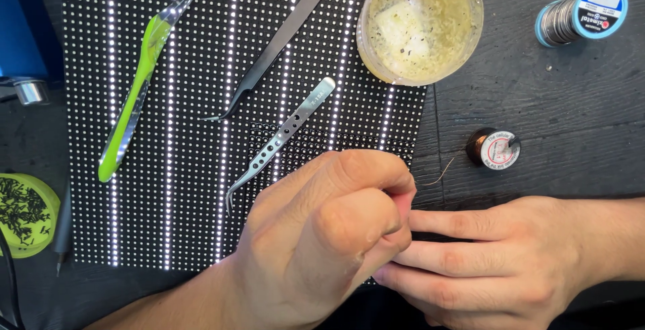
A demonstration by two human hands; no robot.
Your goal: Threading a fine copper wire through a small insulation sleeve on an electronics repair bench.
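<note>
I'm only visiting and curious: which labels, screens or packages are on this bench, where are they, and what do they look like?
Lit panel: left and centre, under the tweezers; flat black board of white dots in bright stripes.
Solder spool: top right, on its side; blue rims, round blue-and-white label.
Small wire spool: right of the panel, above the right hand; dark, round white label with red.
Tub: top centre; round, clear, yellowish paste, unlabelled.

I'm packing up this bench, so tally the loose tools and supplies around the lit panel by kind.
Tweezers: 2, one dark, one silver with holes
Toothbrush, green and clear: 1
Spools of wire: 2, one blue-capped, one small black
Round tubs: 2, one clear with yellowish residue, one green holding small dark bits
Total: 7
</note>
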